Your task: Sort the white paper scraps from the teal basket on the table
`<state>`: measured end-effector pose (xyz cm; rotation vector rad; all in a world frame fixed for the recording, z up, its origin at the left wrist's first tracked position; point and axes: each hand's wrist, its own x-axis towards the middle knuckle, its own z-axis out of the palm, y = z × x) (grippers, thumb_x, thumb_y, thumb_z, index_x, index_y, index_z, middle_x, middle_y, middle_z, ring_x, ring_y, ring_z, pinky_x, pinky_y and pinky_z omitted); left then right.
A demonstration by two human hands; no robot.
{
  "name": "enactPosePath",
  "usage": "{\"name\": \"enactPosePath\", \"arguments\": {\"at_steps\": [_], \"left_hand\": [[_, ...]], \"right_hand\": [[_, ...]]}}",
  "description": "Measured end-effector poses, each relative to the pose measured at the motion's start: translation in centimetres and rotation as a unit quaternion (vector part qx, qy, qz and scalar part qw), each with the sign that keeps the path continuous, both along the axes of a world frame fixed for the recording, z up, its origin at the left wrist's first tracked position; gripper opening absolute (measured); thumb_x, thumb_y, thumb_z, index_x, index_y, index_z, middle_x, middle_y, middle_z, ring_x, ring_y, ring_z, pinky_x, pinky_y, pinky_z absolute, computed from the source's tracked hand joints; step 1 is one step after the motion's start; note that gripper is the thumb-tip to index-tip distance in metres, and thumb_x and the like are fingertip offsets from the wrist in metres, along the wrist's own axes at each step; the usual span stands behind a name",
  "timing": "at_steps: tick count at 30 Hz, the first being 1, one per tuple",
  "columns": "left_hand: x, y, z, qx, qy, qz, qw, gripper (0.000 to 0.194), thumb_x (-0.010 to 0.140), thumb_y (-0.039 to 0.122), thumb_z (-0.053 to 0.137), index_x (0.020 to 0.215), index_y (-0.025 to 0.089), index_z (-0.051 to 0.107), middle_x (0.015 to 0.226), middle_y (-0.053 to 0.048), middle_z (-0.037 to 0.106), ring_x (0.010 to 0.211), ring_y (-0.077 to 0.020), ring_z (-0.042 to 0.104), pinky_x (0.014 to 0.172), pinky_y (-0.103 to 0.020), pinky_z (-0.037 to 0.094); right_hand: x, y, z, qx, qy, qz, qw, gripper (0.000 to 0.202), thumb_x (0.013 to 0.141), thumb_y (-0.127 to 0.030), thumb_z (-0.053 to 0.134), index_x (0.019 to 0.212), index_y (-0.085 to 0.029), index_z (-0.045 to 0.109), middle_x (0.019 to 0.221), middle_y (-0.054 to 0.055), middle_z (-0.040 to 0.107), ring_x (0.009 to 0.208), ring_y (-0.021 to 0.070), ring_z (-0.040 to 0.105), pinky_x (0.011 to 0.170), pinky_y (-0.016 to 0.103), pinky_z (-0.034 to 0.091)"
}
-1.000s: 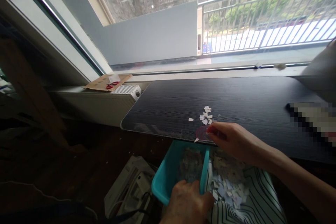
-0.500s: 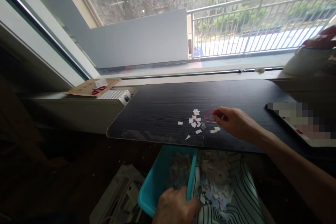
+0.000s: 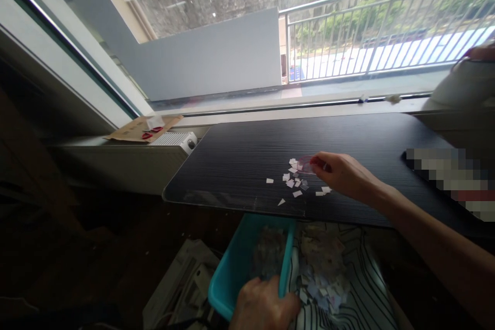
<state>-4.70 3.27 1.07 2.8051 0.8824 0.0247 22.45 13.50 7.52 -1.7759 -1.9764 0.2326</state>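
While our left hand (image 3: 266, 304) is gripping the near end of the right-hand rim of the turquoise bin (image 3: 228, 268), our right hand (image 3: 338, 170) is pinching a pink translucent piece (image 3: 304, 164) between thumb and fingertips. The fingers of the left hand are curling over the rim, and its thumb is pointing toward the striped cloth (image 3: 365, 283). The right hand is keeping a narrow grip above the black tabletop (image 3: 232, 165); the pink translucent piece is extending leftward from the fingertips, over or just beside the upper part of the white scraps (image 3: 290, 183). Its outline is blurring, so we are possibly seeing a rounded, flat item. The white scraps are lying loosely scattered on the tabletop, some of them directly below the right hand. The turquoise bin is sitting below the front edge of the tabletop and is containing a heap of small pieces (image 3: 268, 250). Beside it, on the right, the striped cloth is bearing paper bits (image 3: 325, 289). Red-handled scissors (image 3: 147, 135) are resting on a brown sheet (image 3: 131, 130) near the white radiator (image 3: 174, 140), beyond the tabletop's left end
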Motion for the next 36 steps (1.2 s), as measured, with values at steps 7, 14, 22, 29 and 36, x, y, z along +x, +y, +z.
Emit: {"name": "enactPosePath", "arguments": {"at_steps": [7, 14, 22, 29, 36], "left_hand": [[0.4, -0.3, -0.3, 0.03, -0.012, 0.022, 0.999, 0.03, 0.083, 0.046, 0.052, 0.068, 0.021, 0.058, 0.059, 0.0, 0.05, 0.049, -0.0135, 0.047, 0.045, -0.026, 0.019], [0.4, -0.1, -0.8, 0.034, 0.002, 0.017, 0.999, 0.034, 0.079, 0.052, 0.057, 0.065, 0.021, 0.057, 0.057, 0.001, 0.049, 0.046, -0.0136, 0.045, 0.044, -0.026, 0.017], [0.0, 0.1, 0.2, 0.046, -0.004, -0.025, 0.999, 0.015, 0.082, 0.034, 0.056, 0.072, 0.022, 0.056, 0.061, 0.001, 0.051, 0.051, -0.0136, 0.05, 0.045, -0.025, 0.02], [0.3, 0.0, -0.2, 0.053, -0.023, -0.012, 0.998, 0.018, 0.081, 0.035, 0.058, 0.07, 0.021, 0.056, 0.059, 0.002, 0.05, 0.049, -0.0128, 0.048, 0.045, -0.025, 0.019], [0.8, -0.5, -0.2, 0.038, -0.011, 0.033, 0.999, 0.031, 0.078, 0.048, 0.058, 0.066, 0.02, 0.057, 0.057, 0.0, 0.048, 0.048, -0.013, 0.045, 0.046, -0.024, 0.021]], "right_hand": [[0.2, -0.2, 0.2, -0.008, -0.009, 0.017, 1.0, 0.024, 0.084, -0.034, 0.042, 0.086, -0.02, 0.062, 0.066, 0.001, 0.061, 0.057, 0.0122, 0.05, 0.051, 0.023, 0.031], [0.2, -0.6, 0.6, -0.022, 0.004, 0.043, 0.999, 0.026, 0.085, -0.037, 0.042, 0.085, -0.021, 0.063, 0.066, 0.0, 0.061, 0.055, 0.0112, 0.049, 0.05, 0.022, 0.031], [2.3, -1.3, -0.1, -0.015, 0.012, 0.008, 1.0, 0.027, 0.082, -0.041, 0.046, 0.085, -0.021, 0.064, 0.06, -0.001, 0.061, 0.053, 0.0113, 0.052, 0.05, 0.022, 0.034], [2.7, -2.0, 0.0, -0.016, 0.011, 0.005, 1.0, 0.026, 0.081, -0.041, 0.047, 0.082, -0.021, 0.065, 0.06, -0.002, 0.061, 0.051, 0.0107, 0.052, 0.048, 0.022, 0.035], [2.3, -1.8, -0.5, -0.035, 0.045, 0.041, 0.998, 0.03, 0.083, -0.044, 0.045, 0.081, -0.02, 0.064, 0.057, -0.002, 0.059, 0.052, 0.0109, 0.05, 0.048, 0.022, 0.034]]}}
